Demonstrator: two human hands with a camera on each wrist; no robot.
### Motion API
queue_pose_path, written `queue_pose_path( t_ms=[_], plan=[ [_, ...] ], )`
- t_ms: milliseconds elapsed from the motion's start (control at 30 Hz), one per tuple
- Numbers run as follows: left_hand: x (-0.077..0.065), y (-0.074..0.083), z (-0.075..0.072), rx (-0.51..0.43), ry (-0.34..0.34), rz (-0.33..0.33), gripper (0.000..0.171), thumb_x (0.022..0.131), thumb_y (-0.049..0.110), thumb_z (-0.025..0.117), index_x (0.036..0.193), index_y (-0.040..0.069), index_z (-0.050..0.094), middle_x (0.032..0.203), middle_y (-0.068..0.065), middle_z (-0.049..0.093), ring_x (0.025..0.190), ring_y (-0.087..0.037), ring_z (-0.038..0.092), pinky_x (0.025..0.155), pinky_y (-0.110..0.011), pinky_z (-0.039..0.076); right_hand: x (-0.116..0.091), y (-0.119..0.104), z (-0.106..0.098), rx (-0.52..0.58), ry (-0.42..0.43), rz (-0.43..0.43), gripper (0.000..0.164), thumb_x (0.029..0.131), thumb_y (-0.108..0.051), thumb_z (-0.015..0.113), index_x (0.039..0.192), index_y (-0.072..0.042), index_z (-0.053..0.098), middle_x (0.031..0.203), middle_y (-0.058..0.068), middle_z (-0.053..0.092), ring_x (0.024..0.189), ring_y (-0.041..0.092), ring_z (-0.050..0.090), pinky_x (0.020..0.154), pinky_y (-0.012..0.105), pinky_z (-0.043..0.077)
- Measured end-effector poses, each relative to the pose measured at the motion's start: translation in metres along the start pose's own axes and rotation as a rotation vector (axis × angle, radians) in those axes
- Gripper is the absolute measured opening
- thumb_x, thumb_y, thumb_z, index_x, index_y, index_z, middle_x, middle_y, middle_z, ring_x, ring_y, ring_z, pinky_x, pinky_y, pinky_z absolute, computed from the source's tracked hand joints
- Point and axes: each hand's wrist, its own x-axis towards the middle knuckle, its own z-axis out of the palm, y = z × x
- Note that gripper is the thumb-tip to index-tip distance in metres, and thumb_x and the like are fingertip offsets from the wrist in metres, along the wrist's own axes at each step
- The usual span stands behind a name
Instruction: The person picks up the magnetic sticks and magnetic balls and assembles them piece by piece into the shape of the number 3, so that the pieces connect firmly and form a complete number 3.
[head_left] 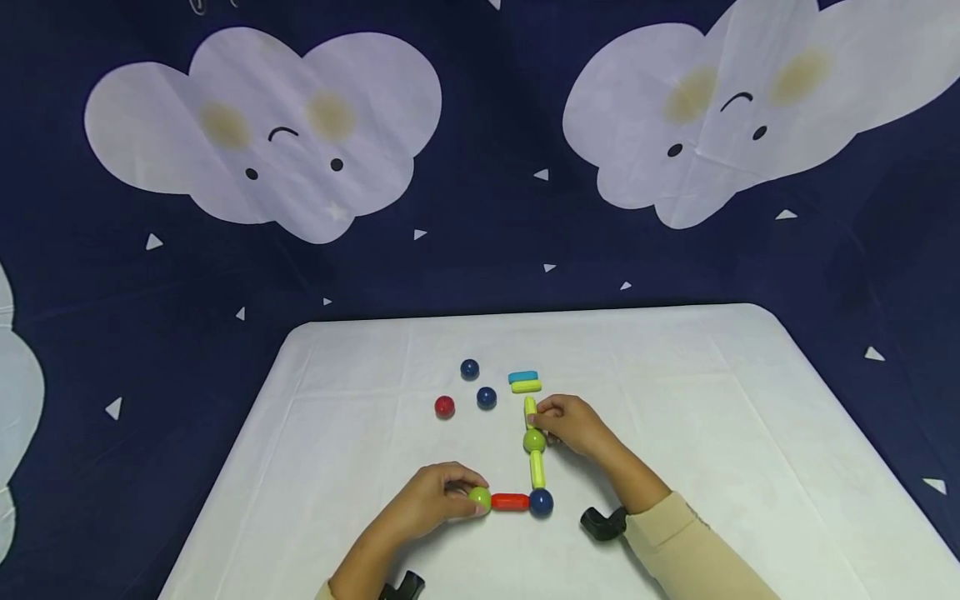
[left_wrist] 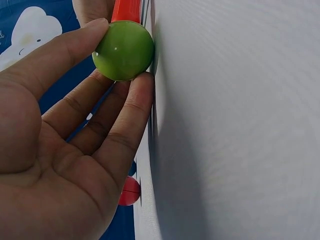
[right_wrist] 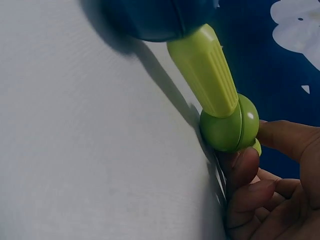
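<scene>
My left hand pinches a green ball between thumb and fingers, at the left end of a red rod. That rod meets a dark blue ball at the corner of an L-shaped chain on the table. From the corner, a yellow-green rod runs away from me to a second green ball. Beyond this ball, my right hand pinches another yellow-green rod in line with it, fingertips close by the ball. The right wrist view mostly hides that far rod.
Past the chain lie a blue rod and a yellow-green rod, side by side. Two dark blue balls and a red ball sit left of them. Everything rests on a white-covered table before a navy cloud-print cloth.
</scene>
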Motion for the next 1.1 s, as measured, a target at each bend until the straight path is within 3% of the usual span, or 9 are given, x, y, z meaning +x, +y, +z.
queue_pose_path(
  t_ms=[533,1100],
  plan=[
    [0.000,0.002,-0.001,-0.016,-0.019,-0.018,0.025,0.079,0.021,0.085,0.102,0.019,0.076,0.092,0.003,0.068,0.087,-0.016,0.061,0.073,-0.023,0.050,-0.006,0.002,0.002,-0.024,0.029,0.032,0.029,0.093,-0.024,0.073,0.114,-0.004,0.068,0.078,0.002,0.067,0.064,0.013,0.060,0.059,0.026,0.050],
    [-0.001,0.002,-0.001,-0.029,-0.048,-0.013,0.025,0.079,0.019,0.086,0.101,0.017,0.074,0.093,0.002,0.067,0.087,-0.015,0.060,0.072,-0.020,0.050,-0.011,0.001,0.007,-0.078,0.044,0.007,0.028,0.093,-0.026,0.072,0.111,-0.006,0.068,0.078,0.003,0.065,0.063,0.015,0.059,0.058,0.027,0.050]
  ],
)
